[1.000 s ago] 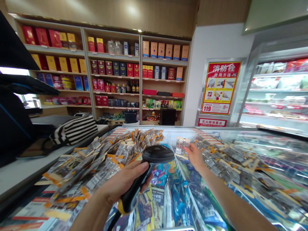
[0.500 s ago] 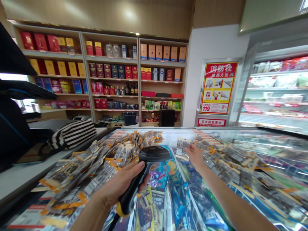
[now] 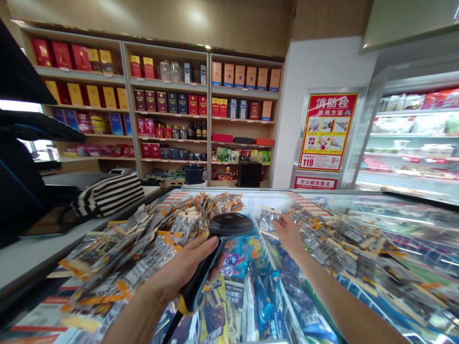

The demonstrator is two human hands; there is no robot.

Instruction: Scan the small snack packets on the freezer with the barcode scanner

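My left hand (image 3: 191, 263) is wrapped round the grip of a black and yellow barcode scanner (image 3: 229, 223), whose head points away from me. Between the fingertips of my right hand (image 3: 288, 234) is a small clear packet (image 3: 268, 218) with a pale top strip, held up in front of the scanner head. On the left, a heap of similar packets (image 3: 143, 243) with orange and cream strips covers the freezer top. Another spread of such packets (image 3: 344, 239) lies to the right of my right forearm.
Below my hands, bagged ice creams (image 3: 265, 301) fill wire baskets in the chest freezer. A striped bag (image 3: 111, 193) rests on the left counter beside a dark screen. Shelves of boxes (image 3: 172, 102) and a red fire-hydrant sign (image 3: 328, 131) stand behind; a lit fridge (image 3: 419, 138) is at right.
The packet in my right hand has turned slightly and shifted a little left. The scanner stays nearly in place in my left hand, and the view has shifted a little.
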